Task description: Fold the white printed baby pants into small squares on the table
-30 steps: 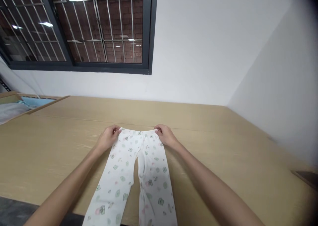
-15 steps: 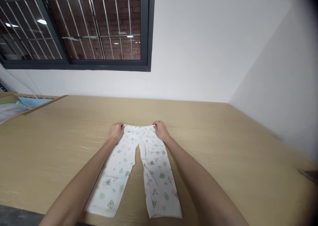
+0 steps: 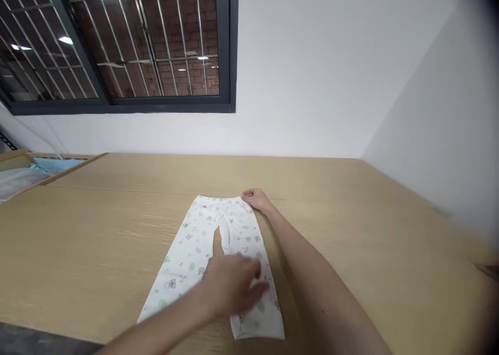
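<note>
White children's pants (image 3: pixel 181 251) with a small green and pink print lie flat, waistband away from me and legs spread towards me. At the right end of the waistband, my right hand (image 3: pixel 255 198) pinches the fabric. My left hand (image 3: pixel 234 285), blurred by motion, hovers over the right leg of the pants and hides part of both legs. Its fingers look loosely bent and apart, with nothing seen in them. The left end of the waistband lies free on the surface.
The pants rest on a wide wooden-toned tabletop (image 3: pixel 97 230) with a seam across it. A wooden-edged bin (image 3: pixel 74 169) holding white and light blue cloth is at the far left. Behind stand a white wall (image 3: pixel 304 84) and a barred window (image 3: pixel 167 103).
My left hand has let go of the waistband's left corner and moved towards me and right, over the right leg. My right hand keeps its hold, and the pants lie nearly unchanged.
</note>
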A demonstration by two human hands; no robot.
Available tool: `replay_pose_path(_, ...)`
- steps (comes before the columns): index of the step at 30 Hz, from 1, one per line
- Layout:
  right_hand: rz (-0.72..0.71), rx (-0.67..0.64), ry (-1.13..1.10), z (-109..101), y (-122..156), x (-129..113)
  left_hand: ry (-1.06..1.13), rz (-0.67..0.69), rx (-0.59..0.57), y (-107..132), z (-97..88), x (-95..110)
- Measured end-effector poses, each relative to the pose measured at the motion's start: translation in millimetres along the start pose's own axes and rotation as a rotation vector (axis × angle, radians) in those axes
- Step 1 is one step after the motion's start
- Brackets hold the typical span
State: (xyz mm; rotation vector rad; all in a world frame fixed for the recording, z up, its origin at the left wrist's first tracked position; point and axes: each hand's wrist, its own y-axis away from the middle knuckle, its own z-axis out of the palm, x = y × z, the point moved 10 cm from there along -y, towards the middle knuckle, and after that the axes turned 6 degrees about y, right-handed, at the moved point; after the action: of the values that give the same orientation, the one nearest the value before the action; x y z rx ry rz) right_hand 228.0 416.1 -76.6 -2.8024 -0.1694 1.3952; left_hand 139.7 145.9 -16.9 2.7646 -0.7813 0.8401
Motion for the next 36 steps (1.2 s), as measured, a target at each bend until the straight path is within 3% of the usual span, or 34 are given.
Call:
replay_pose_path(3,0.000,-0.030,-0.018,-0.5,2.9,-2.2,-0.019,-0.037,-0.195,21.8,57.5,26.5)
replay_pose_path(5,-0.014,-0.066,-0.024,-1.7,5.7,-5.7,-0.015,-0.082,-0.241,25.9,79.8,28.8)
replay_pose_path(10,-0.064,-0.150,-0.011,-5.4,13.2,-15.0,-0.024,-0.093,-0.143,21.0,89.8,22.1)
replay_pose_path(15,-0.070,-0.123,0.027,-8.1,16.8,-17.6,-0.063,-0.024,-0.105,21.2,88.1,26.3)
replay_pose_path(20,-0.025,-0.087,0.042,-17.8,18.2,-17.6,0.141,0.023,-0.044,22.8,71.9,42.7)
replay_pose_path(26,0.047,-0.088,0.020,-41.7,27.3,-24.5,0.369,-0.074,-0.003,33.7,54.5,38.3)
replay_pose_path(31,0.080,-0.129,-0.068,-40.1,35.6,-48.5,0.504,-0.239,0.044,64.9,36.1,7.9)
replay_pose_path(36,0.047,-0.117,-0.169,-15.7,31.8,-92.1,0.675,-0.336,0.303,116.7,7.3,-44.8)
